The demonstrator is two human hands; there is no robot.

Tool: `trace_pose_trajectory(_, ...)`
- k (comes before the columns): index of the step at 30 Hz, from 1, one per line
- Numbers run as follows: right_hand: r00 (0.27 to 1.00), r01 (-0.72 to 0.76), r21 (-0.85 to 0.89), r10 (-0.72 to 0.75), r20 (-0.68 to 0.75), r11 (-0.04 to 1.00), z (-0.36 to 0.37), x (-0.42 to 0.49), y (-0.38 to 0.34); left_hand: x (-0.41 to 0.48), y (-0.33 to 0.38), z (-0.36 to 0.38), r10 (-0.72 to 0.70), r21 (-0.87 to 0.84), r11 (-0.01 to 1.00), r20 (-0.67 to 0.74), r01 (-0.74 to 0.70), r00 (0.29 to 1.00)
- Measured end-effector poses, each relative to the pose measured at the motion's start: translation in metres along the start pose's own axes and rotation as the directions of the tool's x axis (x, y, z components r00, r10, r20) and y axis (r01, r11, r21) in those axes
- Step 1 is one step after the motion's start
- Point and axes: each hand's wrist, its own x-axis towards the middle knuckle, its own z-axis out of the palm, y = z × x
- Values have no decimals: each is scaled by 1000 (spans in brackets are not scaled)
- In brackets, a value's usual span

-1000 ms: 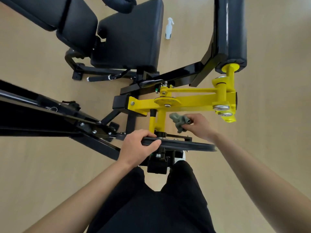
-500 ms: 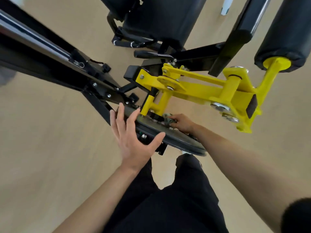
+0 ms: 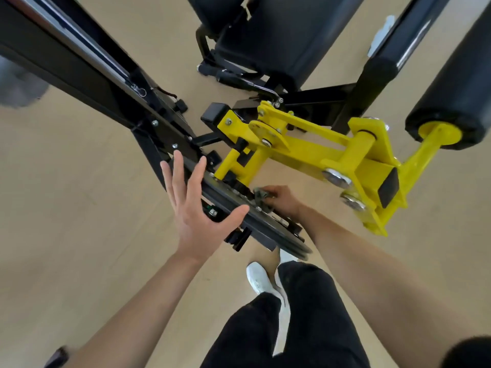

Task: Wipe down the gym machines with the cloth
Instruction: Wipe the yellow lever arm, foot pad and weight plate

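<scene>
Black pulley disc [image 3: 265, 227] slants up-left to down-right below me, my left hand [image 3: 196, 208] splayed, holding nothing, at its near rim, my right hand [image 3: 285, 200] beyond it clutching the grey-green cloth [image 3: 261, 195] on the disc's top face, the yellow arm [image 3: 305, 152] farther off.

Two hands [image 3: 196, 208] [image 3: 284, 200], one cloth [image 3: 261, 196]
</scene>
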Motion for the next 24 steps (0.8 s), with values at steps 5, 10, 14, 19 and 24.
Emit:
trace_pose_trajectory(5, 996, 86, -3, -86, 8, 996, 2, 4, -7, -49, 23, 23, -263, -301, 925, -68, 231, 962)
trace_pose_trajectory(10, 990, 94, -146, -77, 121, 985, -7, 10, 23, -111, 61, 71, -523, -419, 751, 95, 510, 847)
trace_pose_trajectory(14, 980, 16, -258, 36, 195, 966, -18, 27, 65, -126, 73, 125, -650, -484, 617, 131, 621, 748)
trace_pose_trajectory(19, 986, -62, -249, 99, 137, 967, -14, 30, 98, -133, 78, 156, -659, -466, 684, -64, 561, 750)
trace_pose_trajectory(24, 990, 44, -144, -24, 138, 989, -8, 34, 89, -137, 77, 163, -634, -504, 701, -116, 505, 765)
